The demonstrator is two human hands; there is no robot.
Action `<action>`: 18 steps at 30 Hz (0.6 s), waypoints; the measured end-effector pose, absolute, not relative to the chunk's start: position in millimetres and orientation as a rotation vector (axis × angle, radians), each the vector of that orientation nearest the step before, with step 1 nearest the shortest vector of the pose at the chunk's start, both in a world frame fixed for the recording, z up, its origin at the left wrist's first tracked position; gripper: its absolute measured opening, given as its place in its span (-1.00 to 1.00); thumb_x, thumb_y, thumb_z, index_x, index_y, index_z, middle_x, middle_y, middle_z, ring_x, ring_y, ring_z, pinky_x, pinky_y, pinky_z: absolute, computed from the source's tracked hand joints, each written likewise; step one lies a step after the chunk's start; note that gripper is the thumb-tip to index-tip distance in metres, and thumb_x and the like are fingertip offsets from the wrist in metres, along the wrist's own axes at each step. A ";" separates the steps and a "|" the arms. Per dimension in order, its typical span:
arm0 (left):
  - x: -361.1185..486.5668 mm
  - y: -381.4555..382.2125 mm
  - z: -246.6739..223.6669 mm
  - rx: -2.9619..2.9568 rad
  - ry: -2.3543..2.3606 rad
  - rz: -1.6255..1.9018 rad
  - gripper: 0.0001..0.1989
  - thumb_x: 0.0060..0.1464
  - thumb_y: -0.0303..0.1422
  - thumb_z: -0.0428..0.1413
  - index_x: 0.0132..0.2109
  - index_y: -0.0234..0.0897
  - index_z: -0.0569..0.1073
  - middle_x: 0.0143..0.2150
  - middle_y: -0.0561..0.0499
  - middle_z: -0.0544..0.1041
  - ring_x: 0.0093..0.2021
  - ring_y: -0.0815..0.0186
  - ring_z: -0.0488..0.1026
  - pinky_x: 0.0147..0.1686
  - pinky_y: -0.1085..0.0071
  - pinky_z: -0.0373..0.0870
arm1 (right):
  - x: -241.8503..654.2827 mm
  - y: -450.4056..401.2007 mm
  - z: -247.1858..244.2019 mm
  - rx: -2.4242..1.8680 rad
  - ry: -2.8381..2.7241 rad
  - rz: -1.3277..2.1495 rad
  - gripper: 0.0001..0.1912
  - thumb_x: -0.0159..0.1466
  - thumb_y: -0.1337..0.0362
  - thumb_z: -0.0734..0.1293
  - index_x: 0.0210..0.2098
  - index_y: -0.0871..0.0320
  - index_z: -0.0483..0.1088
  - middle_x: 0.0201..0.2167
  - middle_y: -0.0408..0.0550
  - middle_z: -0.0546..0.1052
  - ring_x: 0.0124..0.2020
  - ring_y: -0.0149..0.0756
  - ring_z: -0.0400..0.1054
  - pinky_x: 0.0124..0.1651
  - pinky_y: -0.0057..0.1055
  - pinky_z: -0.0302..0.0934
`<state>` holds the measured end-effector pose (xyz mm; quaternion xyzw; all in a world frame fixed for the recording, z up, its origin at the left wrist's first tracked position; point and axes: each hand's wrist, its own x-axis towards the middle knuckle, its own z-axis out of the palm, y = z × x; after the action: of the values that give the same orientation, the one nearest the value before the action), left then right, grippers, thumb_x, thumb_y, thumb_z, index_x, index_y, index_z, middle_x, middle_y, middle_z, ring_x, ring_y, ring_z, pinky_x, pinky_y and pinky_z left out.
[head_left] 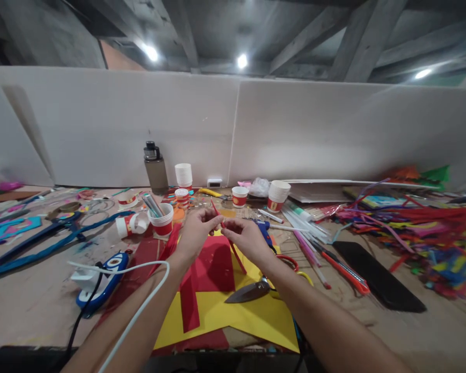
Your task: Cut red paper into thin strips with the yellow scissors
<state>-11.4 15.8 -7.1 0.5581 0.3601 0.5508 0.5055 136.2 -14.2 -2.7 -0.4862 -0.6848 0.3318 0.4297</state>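
Note:
A thin red paper strip (237, 257) runs slantwise between my two hands over the middle of the table. My left hand (200, 226) pinches it near its upper end, fingertips closed. My right hand (245, 237) grips it just beside the left, thumb and fingers together, and the loose end hangs down below. Under them lie red paper (216, 267) and a yellow sheet (213, 311) with angled edges. A wider red strip (190, 303) rests on the yellow. Scissors (252, 291) with red and yellow handles lie beneath my right forearm, blades pointing left.
Paper cups stand toward the back, one cup (162, 226) holding sticks. A power strip (103, 282) and white cable (140, 269) are at left. On the right are a utility knife (345, 272), a black phone-like slab (380, 277) and a heap of coloured strips (431, 233).

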 end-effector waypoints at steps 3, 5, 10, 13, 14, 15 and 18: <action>-7.0 13.4 -8.3 1.345 0.889 1.317 -0.74 -0.16 -0.23 0.27 -0.40 -0.32 0.45 -0.58 0.08 0.39 -0.57 0.47 0.28 -0.58 0.54 0.19 | 139.7 -18.5 -5.9 -1.244 -1.703 0.764 -0.85 0.16 0.26 0.30 -0.34 0.20 0.46 -0.45 -0.13 0.46 -0.41 -0.38 0.26 -0.31 -0.44 0.12; -4.1 12.2 -9.2 1.310 0.890 1.304 -0.72 -0.19 -0.23 0.29 -0.37 -0.31 0.44 -0.53 0.08 0.41 -0.55 0.47 0.30 -0.58 0.54 0.19 | 141.6 -21.9 -4.9 -1.253 -1.704 0.742 -0.84 0.16 0.27 0.29 -0.33 0.19 0.47 -0.42 -0.12 0.47 -0.39 -0.36 0.28 -0.29 -0.43 0.13; -1.3 12.3 -12.0 1.260 0.867 1.303 -0.71 -0.21 -0.27 0.30 -0.42 -0.32 0.38 -0.56 0.12 0.36 -0.55 0.49 0.27 -0.56 0.55 0.19 | 142.3 -26.0 -1.0 -1.269 -1.685 0.758 -0.81 0.16 0.25 0.28 -0.28 0.18 0.46 -0.44 -0.13 0.44 -0.42 -0.38 0.24 -0.33 -0.45 0.11; -2.2 11.3 -9.6 1.200 0.859 1.337 -0.72 -0.20 -0.29 0.29 -0.45 -0.33 0.35 -0.54 0.12 0.36 -0.54 0.51 0.28 -0.51 0.55 0.21 | 142.3 -24.7 -1.5 -1.265 -1.686 0.786 -0.84 0.14 0.24 0.29 -0.31 0.17 0.43 -0.49 -0.18 0.37 -0.46 -0.40 0.18 -0.38 -0.46 0.07; -2.6 10.5 -7.8 1.162 0.846 1.349 -0.72 -0.20 -0.30 0.29 -0.44 -0.33 0.35 -0.53 0.12 0.37 -0.53 0.51 0.28 -0.49 0.55 0.22 | 142.4 -23.9 -2.3 -1.248 -1.694 0.813 -0.85 0.13 0.24 0.29 -0.33 0.17 0.41 -0.50 -0.19 0.34 -0.47 -0.41 0.16 -0.39 -0.47 0.06; -3.1 9.7 -5.8 1.124 0.825 1.356 -0.72 -0.21 -0.31 0.30 -0.43 -0.33 0.35 -0.51 0.12 0.37 -0.53 0.51 0.29 -0.48 0.55 0.23 | 142.5 -23.0 -3.2 -1.229 -1.700 0.849 -0.87 0.12 0.25 0.30 -0.37 0.17 0.39 -0.51 -0.21 0.32 -0.48 -0.42 0.15 -0.40 -0.47 0.04; -5.0 8.0 0.0 1.062 0.741 1.366 -0.72 -0.21 -0.34 0.29 -0.36 -0.32 0.36 -0.49 0.14 0.37 -0.54 0.53 0.28 -0.47 0.54 0.25 | 142.1 -20.9 -6.3 -1.207 -1.702 0.952 -0.87 0.09 0.24 0.32 -0.45 0.17 0.30 -0.54 -0.23 0.27 -0.51 -0.45 0.11 -0.44 -0.48 0.01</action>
<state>-5.0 8.0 0.0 0.4559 0.3180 0.5867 0.5889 142.1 -20.9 -6.3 -0.4798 -0.6764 0.3784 0.4112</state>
